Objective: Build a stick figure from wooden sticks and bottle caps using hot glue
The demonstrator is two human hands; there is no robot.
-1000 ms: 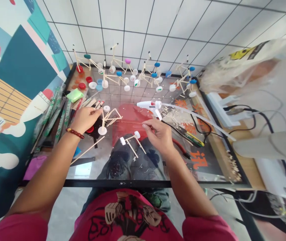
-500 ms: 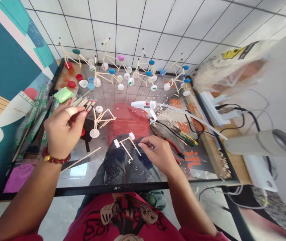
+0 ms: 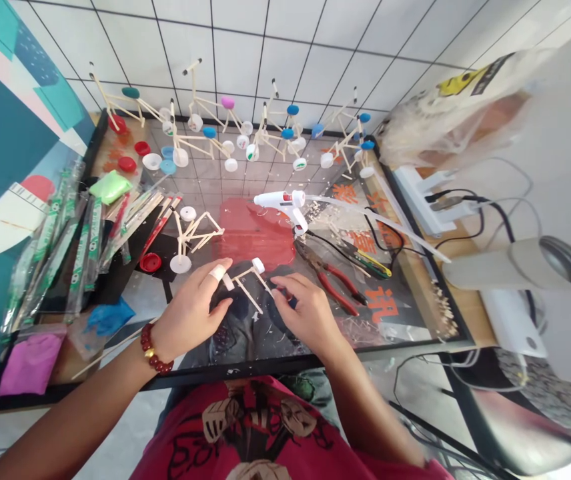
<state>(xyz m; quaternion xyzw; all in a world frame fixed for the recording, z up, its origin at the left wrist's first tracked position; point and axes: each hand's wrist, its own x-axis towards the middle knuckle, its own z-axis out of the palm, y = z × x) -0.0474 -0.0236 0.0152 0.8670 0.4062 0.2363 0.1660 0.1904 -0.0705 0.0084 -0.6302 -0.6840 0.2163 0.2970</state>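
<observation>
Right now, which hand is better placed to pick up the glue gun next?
Right, I'd say: the right hand is nearer the glue gun, whose handle angles toward that side. The left hand is farther off, its fingers at a white cap.

Left hand [image 3: 193,313] and right hand [image 3: 306,311] flanking a stick frame [image 3: 249,296] with white bottle-cap wheels [image 3: 258,265] on a glass-topped bench [image 3: 285,363]; white glue gun [image 3: 276,200] beyond, red-handled pliers [image 3: 336,292] at right

Two stick frames [image 3: 248,290] near the front; one glue gun [image 3: 280,202], one pair of pliers [image 3: 333,277], four red caps [image 3: 150,263], two light blue caps [image 3: 168,167].
</observation>
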